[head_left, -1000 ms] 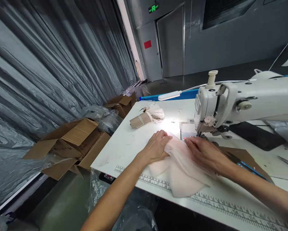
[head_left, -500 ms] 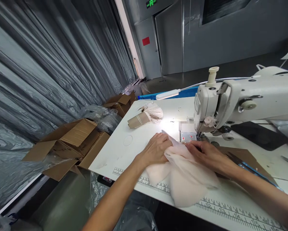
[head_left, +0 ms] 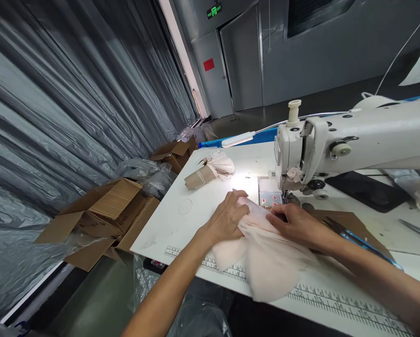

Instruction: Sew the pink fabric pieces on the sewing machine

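Note:
A pale pink piece of sheer fabric (head_left: 266, 255) lies on the white sewing table (head_left: 181, 220), draping over its ruled front edge. My left hand (head_left: 227, 217) has its fingers curled over the fabric's left fold and grips it. My right hand (head_left: 294, 224) pinches the fabric's top edge just in front of the needle of the white sewing machine (head_left: 336, 140). Both hands sit side by side on the cloth, below the lit needle plate (head_left: 268, 197).
A cardboard roll with cream lace (head_left: 213, 171) lies at the table's back left. A black tablet (head_left: 366, 189), a brown board (head_left: 350, 224) and a blue tool sit to the right. Open cardboard boxes (head_left: 100, 215) and plastic sheeting stand on the floor at left.
Both hands have drawn closer together and bunched the fabric, my left fingers curling from flat into a grip. The fabric's top edge has shifted toward the needle.

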`<state>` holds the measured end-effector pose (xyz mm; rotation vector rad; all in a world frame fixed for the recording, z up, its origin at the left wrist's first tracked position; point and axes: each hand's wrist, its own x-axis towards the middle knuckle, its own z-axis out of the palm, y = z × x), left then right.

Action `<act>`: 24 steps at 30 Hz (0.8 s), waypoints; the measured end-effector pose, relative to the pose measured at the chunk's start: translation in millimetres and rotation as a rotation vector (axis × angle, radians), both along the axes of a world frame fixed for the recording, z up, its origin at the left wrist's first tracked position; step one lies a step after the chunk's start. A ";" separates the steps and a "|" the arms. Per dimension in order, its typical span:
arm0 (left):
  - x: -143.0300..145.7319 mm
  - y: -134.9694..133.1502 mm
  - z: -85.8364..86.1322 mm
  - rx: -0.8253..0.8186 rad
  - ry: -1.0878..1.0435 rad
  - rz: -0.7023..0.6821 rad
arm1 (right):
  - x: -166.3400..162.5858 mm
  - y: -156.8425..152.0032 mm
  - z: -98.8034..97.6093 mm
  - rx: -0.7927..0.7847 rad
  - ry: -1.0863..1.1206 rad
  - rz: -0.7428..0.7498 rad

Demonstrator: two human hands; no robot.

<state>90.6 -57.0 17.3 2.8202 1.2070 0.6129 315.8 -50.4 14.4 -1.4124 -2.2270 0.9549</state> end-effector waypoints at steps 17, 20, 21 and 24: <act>1.6 -2.3 -15.6 0.190 0.001 -0.071 | -1.1 3.9 -7.8 -0.056 0.107 -0.072; -1.5 -5.4 -11.4 0.221 0.053 -0.052 | -2.3 2.0 -5.5 -0.026 0.091 -0.121; -5.1 -7.5 -5.8 0.187 0.066 -0.039 | -2.4 1.4 -4.5 -0.006 0.083 -0.146; -27.3 -15.1 22.6 -0.011 0.070 0.102 | -1.2 0.3 -3.1 0.063 0.055 -0.224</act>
